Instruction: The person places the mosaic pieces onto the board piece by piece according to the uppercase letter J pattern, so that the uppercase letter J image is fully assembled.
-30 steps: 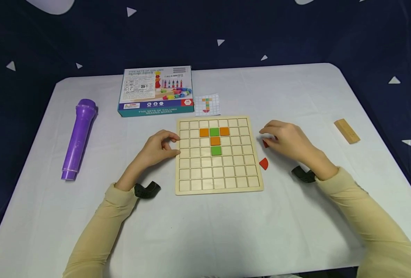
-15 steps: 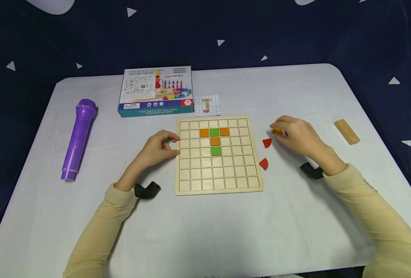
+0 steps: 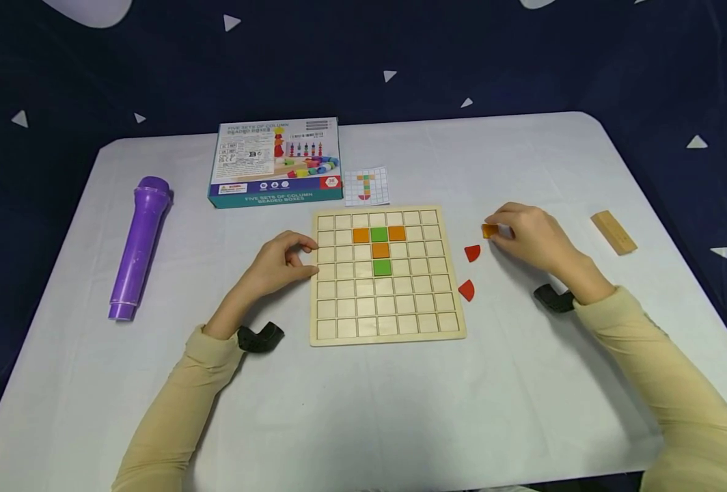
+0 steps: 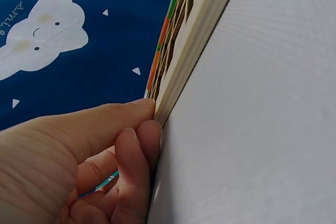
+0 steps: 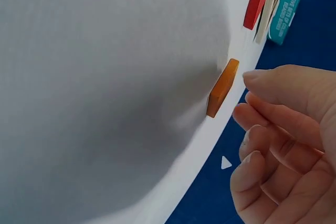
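Note:
My left hand (image 3: 275, 263) rests at the left edge of a wooden grid board (image 3: 345, 326), its thumb and a fingertip touching the board's side. In the left wrist view the thumb (image 4: 123, 109) lies against that pale edge. Orange tiles (image 3: 380, 250) and green tiles (image 3: 382, 267) sit in the board's cells in a T-like shape. Over to the right, my right hand (image 3: 532, 236) hovers beside a loose orange tile (image 5: 222, 88) on the cloth. A small gap separates thumb and tile in the right wrist view; the fingers are loosely bent and hold nothing.
Two red quarter-circle pieces (image 3: 467, 290) lie between board and right hand. A pattern card (image 3: 366, 186) and a bead-set box (image 3: 277, 164) stand behind the board. A purple tube (image 3: 140, 246) lies at left, a wooden block (image 3: 613, 232) at far right.
My right hand has moved right, away from the board, uncovering the upper red piece and the loose orange tile. The left hand and the tiles on the board have stayed put.

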`<state>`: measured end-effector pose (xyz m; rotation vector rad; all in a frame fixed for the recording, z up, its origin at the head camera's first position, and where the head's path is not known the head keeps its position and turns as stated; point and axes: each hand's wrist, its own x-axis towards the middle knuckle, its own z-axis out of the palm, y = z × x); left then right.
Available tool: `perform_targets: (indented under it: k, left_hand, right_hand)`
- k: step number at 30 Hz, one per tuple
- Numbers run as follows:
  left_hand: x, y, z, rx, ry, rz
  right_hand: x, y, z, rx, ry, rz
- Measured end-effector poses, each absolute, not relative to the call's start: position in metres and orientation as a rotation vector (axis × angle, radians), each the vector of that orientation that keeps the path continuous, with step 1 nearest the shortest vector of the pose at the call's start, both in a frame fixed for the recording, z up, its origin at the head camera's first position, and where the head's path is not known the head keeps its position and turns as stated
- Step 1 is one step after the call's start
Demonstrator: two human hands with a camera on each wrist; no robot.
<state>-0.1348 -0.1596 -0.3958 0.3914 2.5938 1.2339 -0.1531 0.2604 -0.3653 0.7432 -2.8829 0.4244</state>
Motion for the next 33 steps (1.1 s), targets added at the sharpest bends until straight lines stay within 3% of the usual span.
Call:
perform_targets:
  k: [33]
  left_hand:
    - [-0.1355,-0.1602,-0.3962,0.393,2.597,1.231]
  right_hand:
    - [-0.1555,0.2657,-0.3670,0.607,-3.049,0.476]
